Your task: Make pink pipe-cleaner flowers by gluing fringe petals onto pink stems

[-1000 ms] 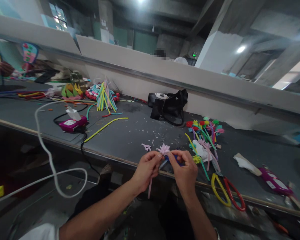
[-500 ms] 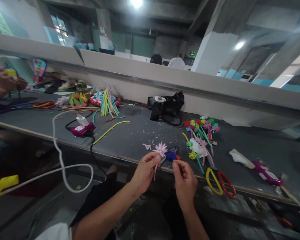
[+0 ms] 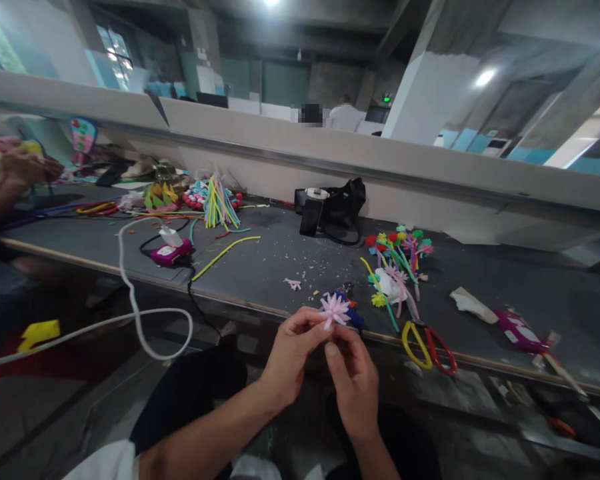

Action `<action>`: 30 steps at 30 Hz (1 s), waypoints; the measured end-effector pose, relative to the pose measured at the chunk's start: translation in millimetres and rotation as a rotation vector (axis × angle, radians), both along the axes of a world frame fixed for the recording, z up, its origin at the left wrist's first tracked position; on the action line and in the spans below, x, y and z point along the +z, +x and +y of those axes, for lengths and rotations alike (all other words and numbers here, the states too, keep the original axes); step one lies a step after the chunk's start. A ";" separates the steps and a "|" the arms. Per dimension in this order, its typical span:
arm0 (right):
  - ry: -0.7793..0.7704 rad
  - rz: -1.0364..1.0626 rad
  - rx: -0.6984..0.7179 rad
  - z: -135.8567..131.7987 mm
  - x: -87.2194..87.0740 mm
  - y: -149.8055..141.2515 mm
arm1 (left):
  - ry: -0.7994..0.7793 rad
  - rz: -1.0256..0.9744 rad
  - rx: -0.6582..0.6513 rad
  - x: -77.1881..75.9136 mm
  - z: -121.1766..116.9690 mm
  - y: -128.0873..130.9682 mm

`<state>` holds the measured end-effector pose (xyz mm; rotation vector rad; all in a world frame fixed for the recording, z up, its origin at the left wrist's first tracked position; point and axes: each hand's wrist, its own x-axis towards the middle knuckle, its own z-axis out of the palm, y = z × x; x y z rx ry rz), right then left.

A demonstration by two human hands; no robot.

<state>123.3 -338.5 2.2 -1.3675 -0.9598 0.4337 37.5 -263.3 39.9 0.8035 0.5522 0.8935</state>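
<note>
My left hand pinches a pale pink pipe-cleaner flower just below its spiky petals. Right beside it, my right hand is closed, with thumb and bent fingers at the underside of the same flower; its stem is hidden by the fingers. Behind the flower lies a dark blue piece with a bit of orange, partly covered. A small pink pipe-cleaner scrap rests on the table beyond my left hand.
Scissors with yellow and red handles jut over the table edge. Pipe-cleaner flowers are heaped at right, near a magenta glue gun. Another magenta device with a white cable lies left. A co-worker's hands are far left.
The flower in my left hand has moved slightly right and closer to me. My right hand has come left from the blue piece to the flower's base. The view has shifted slightly.
</note>
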 end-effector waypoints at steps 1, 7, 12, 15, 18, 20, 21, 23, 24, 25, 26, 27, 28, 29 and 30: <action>0.001 0.004 0.010 -0.3 1.4 -1.1 | -0.035 -0.001 -0.016 2.0 -2.7 1.2; -0.027 0.265 0.100 1.0 11.4 6.9 | -0.194 -0.051 -0.127 8.9 -15.0 8.3; -0.017 0.478 0.043 -4.5 12.4 21.1 | 0.039 0.112 -0.082 3.8 -8.0 0.3; -0.043 0.495 -0.006 -9.6 12.1 26.6 | 0.430 0.267 0.120 6.1 8.4 -8.6; -0.077 0.525 0.021 -14.4 12.3 28.4 | 0.871 0.389 0.067 18.0 27.6 -14.7; -0.090 0.543 0.049 -17.2 12.4 28.1 | 1.028 0.415 -0.020 27.5 37.0 -15.5; -0.095 0.553 0.066 -18.5 12.5 27.8 | 1.078 0.416 -0.055 31.6 40.0 -15.1; -0.099 0.581 0.105 -20.6 13.0 27.1 | 1.138 0.415 -0.105 37.6 42.9 -13.2; -0.095 0.595 0.120 -21.4 13.5 26.9 | 1.156 0.414 -0.122 39.3 43.2 -12.0; -0.089 0.608 0.133 -22.1 14.2 26.8 | 1.168 0.415 -0.137 40.4 43.1 -10.9; -0.081 0.619 0.143 -22.6 15.2 26.8 | 1.177 0.418 -0.149 40.9 42.6 -9.8; -0.075 0.630 0.154 -23.0 16.4 26.8 | 1.183 0.421 -0.156 41.0 42.2 -8.8; -0.071 0.643 0.166 -23.3 17.6 26.9 | 1.187 0.427 -0.159 40.9 41.8 -7.9; -0.070 0.656 0.180 -23.6 18.8 27.1 | 1.187 0.433 -0.158 40.8 41.6 -7.1; -0.070 0.670 0.195 -23.9 19.9 27.2 | 1.180 0.438 -0.155 40.6 41.6 -6.4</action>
